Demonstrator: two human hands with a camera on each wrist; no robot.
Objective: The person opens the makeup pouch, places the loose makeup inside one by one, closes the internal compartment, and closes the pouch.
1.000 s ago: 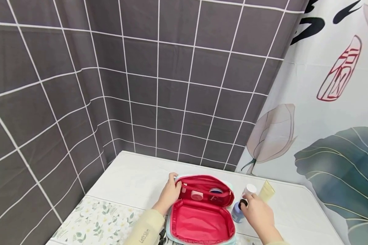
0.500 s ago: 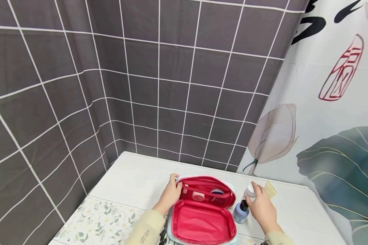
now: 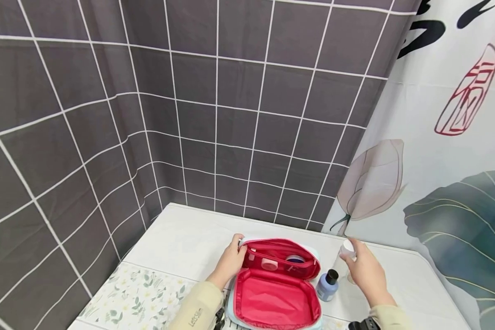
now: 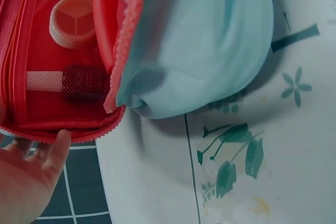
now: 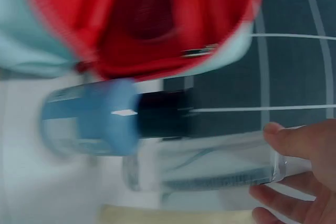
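A zip-up toiletry bag (image 3: 277,298), pale blue outside and red inside, lies open with its lid raised. My left hand (image 3: 229,263) grips the lid's left edge, fingers behind the zip rim in the left wrist view. Through the lid's mesh pocket show a round pink item (image 4: 73,22) and a small tube (image 4: 65,83) with a dark part. At the right, my right hand (image 3: 368,271) pinches a clear bottle (image 5: 215,161) by its white-capped top, thumb on one side and fingers on the other. A blue bottle (image 3: 327,285) with a black cap stands between bag and hand.
A pale yellow strip (image 5: 178,216) shows beside the clear bottle in the right wrist view. The white tabletop (image 3: 189,233) carries a floral mat (image 3: 136,293) at front left. Dark gridded curtain (image 3: 239,137) hangs behind, with a printed white one (image 3: 375,197) at the right.
My right hand has left the blue bottle's black cap and moved right to the clear bottle's white cap. The yellow tube is now hidden in the head view. My left hand stays on the lid.
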